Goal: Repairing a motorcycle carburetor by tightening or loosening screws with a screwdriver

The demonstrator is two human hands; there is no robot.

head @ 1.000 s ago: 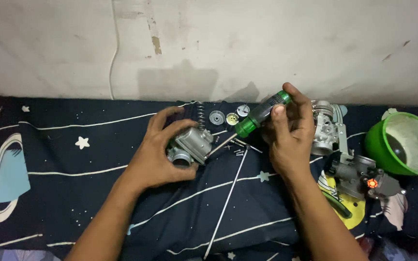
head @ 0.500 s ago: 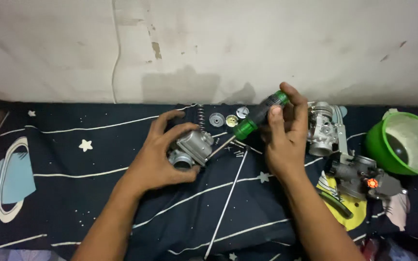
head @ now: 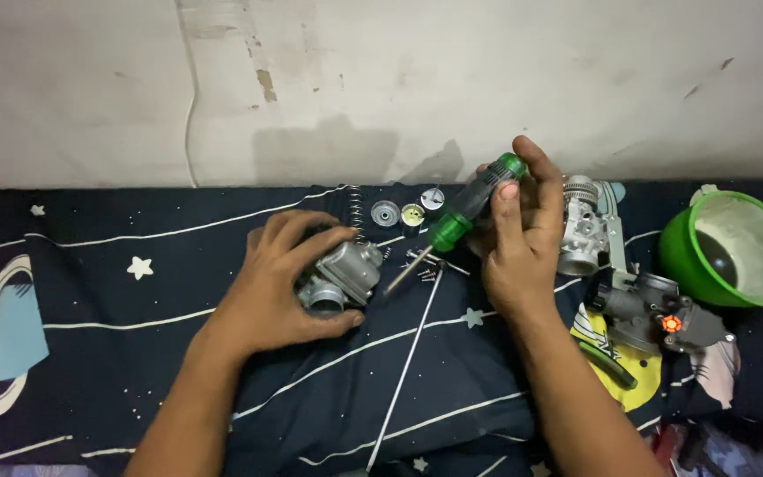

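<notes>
My left hand (head: 280,283) grips a small grey metal carburetor body (head: 344,274) and presses it onto the dark star-patterned cloth (head: 117,353). My right hand (head: 518,238) holds a screwdriver with a green and black handle (head: 470,208), slanted down to the left. Its metal tip (head: 396,281) reaches the right side of the carburetor body. A few tiny screws (head: 424,265) lie beside the tip.
A spring (head: 355,210) and small round metal parts (head: 408,212) lie near the wall. A second silver carburetor part (head: 585,225), a dark one with an orange knob (head: 655,314) and a green bowl (head: 735,247) sit at right. A thin metal rod (head: 404,371) lies on the cloth.
The screwdriver handle has turned slightly in my right hand and its tip stays at the carburetor body. My left hand keeps the same hold.
</notes>
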